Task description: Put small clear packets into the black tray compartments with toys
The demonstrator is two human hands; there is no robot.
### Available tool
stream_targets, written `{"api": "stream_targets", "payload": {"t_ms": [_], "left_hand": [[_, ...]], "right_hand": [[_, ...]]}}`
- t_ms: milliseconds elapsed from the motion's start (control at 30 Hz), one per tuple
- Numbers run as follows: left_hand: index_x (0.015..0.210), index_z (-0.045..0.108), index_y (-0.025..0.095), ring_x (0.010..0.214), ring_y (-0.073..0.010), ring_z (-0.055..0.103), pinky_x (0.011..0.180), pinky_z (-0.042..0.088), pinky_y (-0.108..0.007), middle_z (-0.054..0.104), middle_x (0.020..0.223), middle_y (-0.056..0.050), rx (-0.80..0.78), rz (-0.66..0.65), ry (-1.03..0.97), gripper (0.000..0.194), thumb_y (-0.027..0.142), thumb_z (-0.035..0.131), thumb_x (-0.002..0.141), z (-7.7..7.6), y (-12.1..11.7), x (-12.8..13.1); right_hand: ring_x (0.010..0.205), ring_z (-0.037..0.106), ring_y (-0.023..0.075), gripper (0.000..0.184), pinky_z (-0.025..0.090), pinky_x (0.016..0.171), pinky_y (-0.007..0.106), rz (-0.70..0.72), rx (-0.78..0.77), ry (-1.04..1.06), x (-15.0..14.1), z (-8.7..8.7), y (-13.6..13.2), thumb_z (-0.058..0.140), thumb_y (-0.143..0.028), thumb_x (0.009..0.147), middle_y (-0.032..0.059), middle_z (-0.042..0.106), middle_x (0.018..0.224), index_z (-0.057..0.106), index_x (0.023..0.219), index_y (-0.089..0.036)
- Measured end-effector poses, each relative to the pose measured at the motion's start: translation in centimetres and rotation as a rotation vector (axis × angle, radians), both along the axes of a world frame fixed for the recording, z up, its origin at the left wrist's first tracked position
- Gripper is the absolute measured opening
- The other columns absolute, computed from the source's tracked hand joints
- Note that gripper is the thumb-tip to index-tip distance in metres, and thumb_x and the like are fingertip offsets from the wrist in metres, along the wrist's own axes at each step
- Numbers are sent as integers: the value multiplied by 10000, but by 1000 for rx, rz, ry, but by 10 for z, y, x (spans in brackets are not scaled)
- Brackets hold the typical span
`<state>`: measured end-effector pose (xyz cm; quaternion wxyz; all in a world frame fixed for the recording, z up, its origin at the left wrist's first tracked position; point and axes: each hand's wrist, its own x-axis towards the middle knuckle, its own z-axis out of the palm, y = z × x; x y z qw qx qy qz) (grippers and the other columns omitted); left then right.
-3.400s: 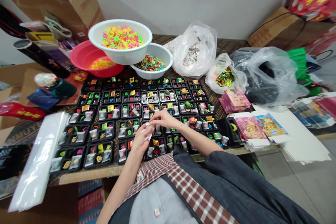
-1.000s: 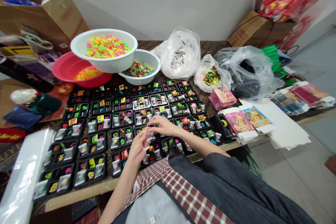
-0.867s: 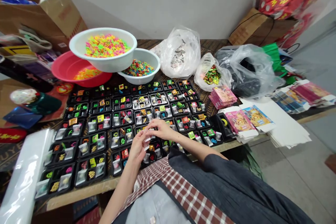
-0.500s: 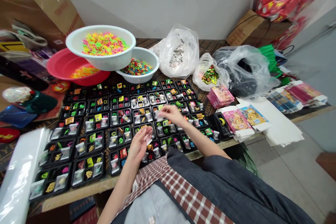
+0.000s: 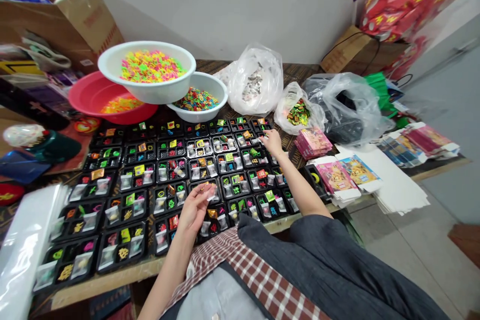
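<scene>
A grid of black compartment trays [image 5: 112, 180] covers the table, each holding small coloured plastic charms and little clear packets. My left hand [image 5: 193, 210] hovers over the near trays with small clear packets [image 5: 210, 193] pinched in its fingers. My right hand [image 5: 272, 141] is stretched out to the far right trays, fingertips down on a tray near the top right of the grid; what it holds is too small to tell.
Two white bowls [image 5: 148, 91] [image 5: 200, 110] and a red basin [image 5: 90, 102] of coloured charms stand behind the trays. Plastic bags [image 5: 255, 80] [image 5: 348, 105], pink packs [image 5: 313, 142], printed cartons [image 5: 354, 172] lie right. Clear bags [image 5: 20, 255] and a cardboard box [image 5: 75, 15] are left.
My right hand left my left hand and reached away to the far right trays. My left hand stayed near the front trays with the packets. The view shifted slightly.
</scene>
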<state>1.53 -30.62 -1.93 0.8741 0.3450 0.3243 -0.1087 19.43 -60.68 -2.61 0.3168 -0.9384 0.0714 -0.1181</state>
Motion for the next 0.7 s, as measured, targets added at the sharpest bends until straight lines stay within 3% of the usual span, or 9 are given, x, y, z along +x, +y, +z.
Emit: {"api": "stream_targets", "payload": {"t_ms": [67,200,233,300,400,500,600,700], "left_hand": [[877,647,150,897,-176,749,820,591,-224,761,910,-84,-12,25,30,280,-66,646,699,0,0,2],[968,677,137,811,-155,738,770,593,-215,756,871,-76,-54,23,53,267,-13,620,755,-7,-1,4],[989,688,137,763,-143,726,743,589,-208,755,854,-64,-65,17,39,280,-2,624,754,-8,-2,4],[995,708,139,689,-121,698,712,580,-200,755,844,-51,-81,10,-4,280,20,636,752,-9,-2,1],[921,722,123,714,-147,709,758,588,-249,761,854,-86,-69,-36,-27,150,93,644,796,-3,-3,-4],[972,718,131,863,-216,738,810,588,-319,767,928,-134,-17,-138,-32,168,211,650,840,6,-3,-7],[1002,711,158,922,-215,733,825,565,-295,767,975,-123,129,-120,-79,246,267,722,782,9,5,-7],[903,714,171,880,-177,723,819,540,-258,763,891,-67,365,55,-127,256,271,779,676,3,20,-8]], "right_hand": [[1038,598,260,260,460,965,408,124,15,-37,-27,-2,34,738,-296,794,128,655,1047,732,1026,-180],[1124,574,254,428,455,973,431,931,27,-114,-98,-13,112,752,-452,810,118,644,1201,690,1177,-241],[1123,573,249,395,450,971,436,1044,3,-115,-113,-15,129,718,-449,845,121,649,1219,688,1182,-243],[1074,588,229,258,456,951,429,1115,14,-118,-133,-19,152,619,-376,932,112,689,1171,708,1131,-237],[942,625,198,235,488,894,388,1014,163,-118,-138,-16,158,512,-284,988,78,743,1005,739,1026,-237],[888,655,185,237,501,877,349,803,302,-140,-110,-3,129,528,-313,979,43,753,914,751,938,-242],[928,671,192,235,494,898,329,383,257,-170,-60,10,68,531,-284,950,57,756,953,744,891,-203],[940,667,188,263,478,897,287,-108,-32,29,-14,16,-5,491,-211,923,99,748,1030,717,1032,-131]]}}
